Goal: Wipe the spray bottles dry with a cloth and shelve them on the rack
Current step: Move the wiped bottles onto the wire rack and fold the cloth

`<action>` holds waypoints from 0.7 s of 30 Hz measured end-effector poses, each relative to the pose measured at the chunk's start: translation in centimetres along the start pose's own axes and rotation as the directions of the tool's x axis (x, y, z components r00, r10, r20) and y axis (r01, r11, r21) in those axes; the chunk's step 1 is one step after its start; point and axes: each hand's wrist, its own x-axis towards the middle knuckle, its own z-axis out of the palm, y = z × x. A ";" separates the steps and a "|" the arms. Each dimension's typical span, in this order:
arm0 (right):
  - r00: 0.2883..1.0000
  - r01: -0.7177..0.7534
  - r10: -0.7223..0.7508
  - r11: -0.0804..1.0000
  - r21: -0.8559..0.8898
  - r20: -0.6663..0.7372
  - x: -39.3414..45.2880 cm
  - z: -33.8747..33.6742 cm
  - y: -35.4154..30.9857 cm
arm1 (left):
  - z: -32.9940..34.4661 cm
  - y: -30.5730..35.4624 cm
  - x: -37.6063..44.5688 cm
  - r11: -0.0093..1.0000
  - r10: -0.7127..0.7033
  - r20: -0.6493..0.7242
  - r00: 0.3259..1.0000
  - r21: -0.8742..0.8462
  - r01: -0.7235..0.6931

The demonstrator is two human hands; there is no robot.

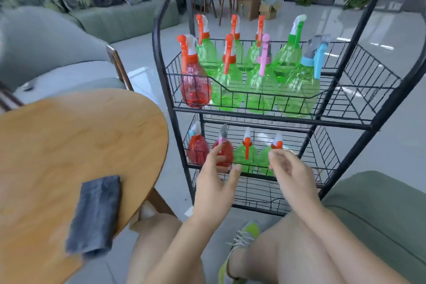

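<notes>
A black wire rack (pixel 272 120) stands before me. Its upper basket holds several spray bottles, mostly green (pixel 260 90), with one red (pixel 194 86) at the left. On the middle shelf stand two red bottles (pixel 196 151) and two green ones (pixel 246 154). My left hand (pixel 214 187) hovers in front of that shelf, fingers spread and empty, near the second red bottle (pixel 224 152). My right hand (pixel 288 173) is beside it with loosely curled fingers, holding nothing. A folded grey cloth (pixel 94 214) lies on the round wooden table (pixel 69 145) at my left.
A green armchair (pixel 50 53) sits behind the table and a green sofa seat (pixel 380 214) is at my right. My bare knees and a yellow-green shoe (pixel 242 237) are below the hands. The rack's bottom shelf (pixel 255 196) holds nothing visible.
</notes>
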 end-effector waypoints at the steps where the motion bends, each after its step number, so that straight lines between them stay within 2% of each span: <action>1: 0.998 0.047 -0.047 0.999 -0.001 0.039 -1.2 0.8 -1.6 | -1.6 0.9 -1.4 1.000 0.010 -0.021 1.000 -0.007 -0.010; 6: 0.925 0.249 -0.271 0.962 0.115 0.265 -6.5 6.6 -9.7 | -10.6 3.7 -8.7 0.999 0.020 -0.210 0.978 0.035 -0.013; 9: 0.823 0.345 -0.369 0.929 0.137 0.431 -8.1 11.0 -13.0 | -16.2 4.1 -11.5 0.995 0.027 -0.327 0.945 0.101 0.007; 12: 0.720 0.458 -0.436 0.883 0.104 0.540 -7.5 15.5 -15.6 | -20.9 3.2 -11.6 0.974 -0.012 -0.369 0.929 0.207 0.095; 17: 0.634 0.510 -0.333 0.858 -0.054 0.697 -4.3 20.4 -18.2 | -25.7 0.7 -7.3 0.869 -0.065 -0.300 0.952 0.453 0.202; 19: 0.606 0.510 -0.277 0.855 -0.097 0.746 -3.7 21.3 -18.5 | -26.7 0.0 -5.0 0.821 -0.093 -0.241 0.966 0.530 0.212; 21: 0.602 0.507 -0.283 0.858 -0.083 0.746 -3.5 21.7 -18.5 | -27.1 -0.4 -3.2 0.785 -0.148 -0.157 0.976 0.582 0.213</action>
